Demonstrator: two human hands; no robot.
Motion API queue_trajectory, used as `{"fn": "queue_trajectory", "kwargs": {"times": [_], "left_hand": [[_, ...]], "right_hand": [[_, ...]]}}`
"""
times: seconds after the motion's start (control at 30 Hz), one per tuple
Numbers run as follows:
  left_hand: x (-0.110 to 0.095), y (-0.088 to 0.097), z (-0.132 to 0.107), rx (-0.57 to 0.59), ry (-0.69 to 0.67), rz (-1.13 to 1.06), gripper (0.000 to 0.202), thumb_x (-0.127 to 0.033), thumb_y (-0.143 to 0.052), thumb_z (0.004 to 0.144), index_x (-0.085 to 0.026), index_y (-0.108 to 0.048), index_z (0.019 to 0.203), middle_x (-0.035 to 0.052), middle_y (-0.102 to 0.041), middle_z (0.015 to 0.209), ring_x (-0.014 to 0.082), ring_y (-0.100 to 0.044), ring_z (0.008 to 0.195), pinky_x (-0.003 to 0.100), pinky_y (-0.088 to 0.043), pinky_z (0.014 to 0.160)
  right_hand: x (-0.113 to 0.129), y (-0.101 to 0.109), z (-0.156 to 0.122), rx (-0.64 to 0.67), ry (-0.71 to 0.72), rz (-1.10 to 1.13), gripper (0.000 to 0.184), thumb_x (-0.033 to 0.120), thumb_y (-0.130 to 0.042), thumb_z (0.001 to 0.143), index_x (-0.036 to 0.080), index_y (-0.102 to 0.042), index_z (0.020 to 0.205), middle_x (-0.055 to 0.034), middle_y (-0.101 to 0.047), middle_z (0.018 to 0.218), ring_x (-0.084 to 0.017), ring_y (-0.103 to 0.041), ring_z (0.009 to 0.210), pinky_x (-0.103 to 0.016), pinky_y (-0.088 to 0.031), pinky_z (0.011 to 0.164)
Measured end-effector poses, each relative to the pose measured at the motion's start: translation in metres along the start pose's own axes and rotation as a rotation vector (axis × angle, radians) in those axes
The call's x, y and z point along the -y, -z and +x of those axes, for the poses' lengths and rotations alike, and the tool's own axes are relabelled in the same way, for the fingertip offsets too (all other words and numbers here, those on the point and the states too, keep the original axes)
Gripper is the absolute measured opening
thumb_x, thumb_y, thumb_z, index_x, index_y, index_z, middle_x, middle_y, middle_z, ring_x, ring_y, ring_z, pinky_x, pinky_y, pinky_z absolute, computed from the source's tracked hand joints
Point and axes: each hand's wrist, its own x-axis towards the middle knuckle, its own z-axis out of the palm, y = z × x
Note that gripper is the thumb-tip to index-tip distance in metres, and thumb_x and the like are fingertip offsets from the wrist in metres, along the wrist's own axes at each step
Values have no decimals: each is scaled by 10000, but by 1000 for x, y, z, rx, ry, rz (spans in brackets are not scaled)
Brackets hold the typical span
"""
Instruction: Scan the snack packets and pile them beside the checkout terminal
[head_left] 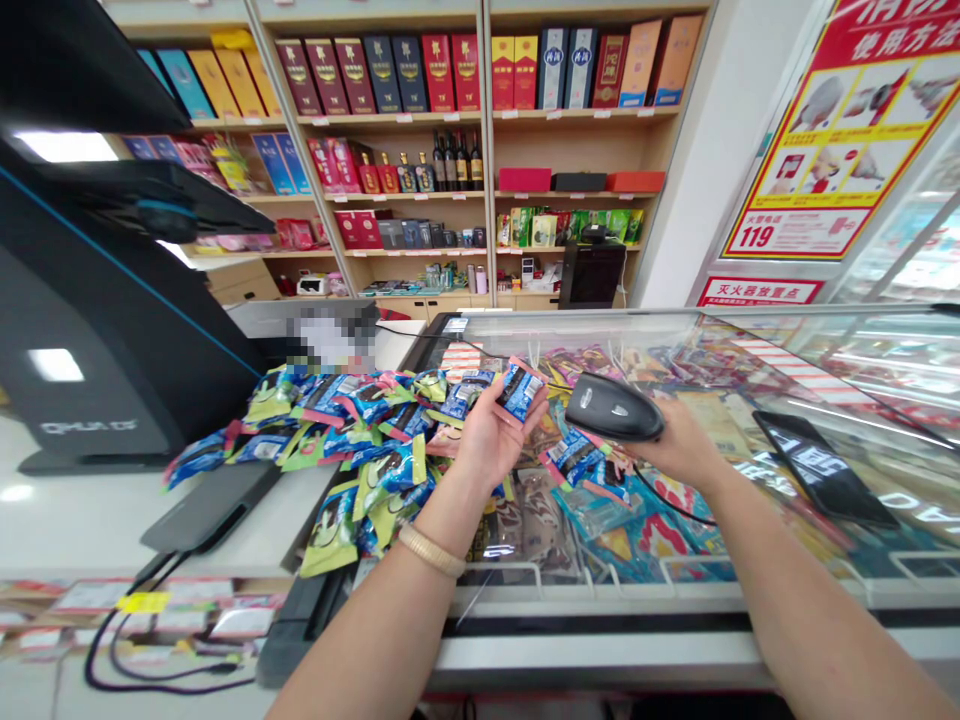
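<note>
In my left hand (491,435) is a small blue and pink snack packet (519,388), its printed back turned up. My right hand (684,445) grips a black barcode scanner (615,408), whose head points left at the packet with a short gap between them. Left of my left hand lies a heap of similar snack packets (390,480), blue with green or pink ends, spread over the counter and the freezer's glass lid. Below the scanner, a few more packets (577,457) rest on the glass.
A chest freezer (600,625) with a glass top holds bagged frozen goods. On its right lies a dark phone (821,468). A black checkout terminal (105,330) stands left, near a grey flat box (210,505) with cables. Shelves (390,118) of boxes and bottles line the back.
</note>
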Motion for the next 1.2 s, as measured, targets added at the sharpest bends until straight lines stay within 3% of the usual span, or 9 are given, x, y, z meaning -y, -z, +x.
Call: {"fn": "queue_trajectory", "kwargs": {"times": [0.23,0.37,0.47,0.63,0.77,0.93,1.03,1.1,1.2], "left_hand": [[-3,-2,-1,0,20,-45,285,-275,-487,958,-137,-658,1139,92,-776,1005,222,-744,1006,389,-570,969],[1,-1,1,16,-38,37,324,-282,-496,959,-156,-634,1224,90,-758,1095,215,-728,1045,388,-559,982],[14,1,3,2,-221,335,366,-277,-553,931,-198,-616,1283,78,-710,1249,218,-680,1146,420,-511,1058],[51,7,4,83,-489,1117,404,-189,-548,897,-151,-633,1291,148,-636,1355,275,-580,1294,475,-404,1169],[73,5,-2,219,-499,1485,499,-196,-481,922,-76,-535,1404,236,-532,1442,297,-490,1394,475,-373,1199],[72,-4,-8,491,-463,1624,589,-341,-469,969,-117,-408,1509,191,-423,1574,287,-347,1501,483,-311,1237],[56,-7,-5,377,-568,1755,539,-295,-460,966,-131,-457,1479,171,-489,1528,280,-388,1476,479,-315,1231],[43,-6,0,185,-606,1903,511,-245,-483,941,-121,-513,1436,181,-516,1493,301,-416,1451,480,-317,1222],[25,1,6,-84,-547,2134,508,-245,-536,913,-129,-557,1406,208,-477,1514,370,-382,1461,516,-303,1209]], "right_hand": [[-2,-3,-1,-32,21,-8,293,471,-700,728,196,-734,824,-64,-770,798,-239,-695,737,-310,-535,670],[-5,-1,-1,-82,46,-19,268,444,-692,725,204,-733,839,-47,-763,766,-221,-683,689,-297,-525,643],[-13,7,-1,-204,27,-99,265,448,-665,720,206,-724,810,-50,-745,715,-218,-668,633,-294,-501,598],[-39,25,-6,-456,-79,-316,344,459,-635,699,204,-733,907,-75,-744,736,-261,-692,671,-318,-476,598],[-55,30,-9,-552,-191,-429,330,472,-628,704,212,-720,886,-95,-736,724,-293,-699,698,-332,-451,590],[-64,28,-9,-544,-232,-470,328,478,-628,720,222,-710,908,-96,-727,727,-298,-692,724,-336,-443,600],[-66,29,-8,-539,-248,-473,350,485,-636,706,219,-717,918,-100,-730,734,-304,-693,731,-338,-445,603],[-66,29,-8,-538,-254,-473,357,493,-637,697,216,-721,905,-105,-734,731,-316,-698,732,-343,-449,602],[-66,30,-9,-516,-244,-456,361,488,-623,704,213,-727,914,-108,-743,747,-326,-708,749,-345,-458,604]]}}
